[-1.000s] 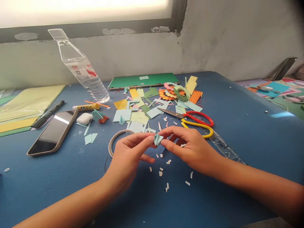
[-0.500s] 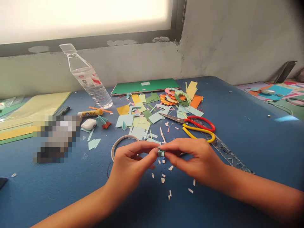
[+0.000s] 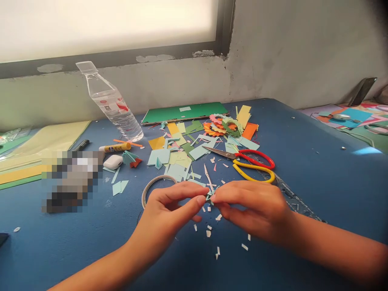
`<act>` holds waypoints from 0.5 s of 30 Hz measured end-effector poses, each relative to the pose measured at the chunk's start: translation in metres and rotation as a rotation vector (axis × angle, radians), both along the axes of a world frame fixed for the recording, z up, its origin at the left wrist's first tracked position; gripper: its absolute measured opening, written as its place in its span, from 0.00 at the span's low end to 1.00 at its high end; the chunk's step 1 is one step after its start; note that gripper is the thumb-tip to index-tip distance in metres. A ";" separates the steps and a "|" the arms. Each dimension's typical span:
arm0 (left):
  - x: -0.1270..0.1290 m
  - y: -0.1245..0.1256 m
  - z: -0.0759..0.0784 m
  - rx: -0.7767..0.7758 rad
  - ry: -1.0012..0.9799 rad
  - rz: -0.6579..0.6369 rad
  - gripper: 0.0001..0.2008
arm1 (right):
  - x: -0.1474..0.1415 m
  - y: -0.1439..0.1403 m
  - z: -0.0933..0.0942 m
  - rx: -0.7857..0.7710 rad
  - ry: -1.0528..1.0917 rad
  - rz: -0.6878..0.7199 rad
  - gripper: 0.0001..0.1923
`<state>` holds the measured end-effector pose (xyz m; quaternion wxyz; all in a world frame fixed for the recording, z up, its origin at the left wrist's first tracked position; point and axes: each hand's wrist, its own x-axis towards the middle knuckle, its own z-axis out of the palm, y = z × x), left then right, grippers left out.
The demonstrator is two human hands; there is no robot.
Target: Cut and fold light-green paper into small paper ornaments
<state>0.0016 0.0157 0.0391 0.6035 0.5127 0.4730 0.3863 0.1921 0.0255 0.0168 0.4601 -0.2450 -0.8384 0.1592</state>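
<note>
My left hand [image 3: 169,210] and my right hand [image 3: 251,206] meet over the blue table [image 3: 318,173], pinching a small folded light-blue paper piece [image 3: 209,197] between thumbs and forefingers; most of it is hidden by the fingertips. Tiny white paper snippets [image 3: 212,232] lie on the table under and in front of my hands. A ring of clear tape [image 3: 151,186] sits just behind my left hand. Scissors [image 3: 245,159] with one red and one yellow handle lie behind my right hand.
A heap of coloured paper scraps [image 3: 188,145] and cut paper flowers [image 3: 222,124] lies mid-table, with a green card sheet [image 3: 184,112] behind. A tilted water bottle [image 3: 112,105], glue stick [image 3: 115,147], white earbud case [image 3: 112,161], marker [image 3: 81,144], and yellow sheets [image 3: 36,145] are at left. A clear ruler [image 3: 291,198] lies at right.
Both hands have closed tighter on the paper piece, which showed more a second ago. The view tilted so everything sits lower in frame.
</note>
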 end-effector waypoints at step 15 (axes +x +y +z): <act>0.005 -0.006 0.007 0.006 0.039 0.056 0.02 | -0.004 -0.008 0.014 -0.570 0.140 -0.050 0.04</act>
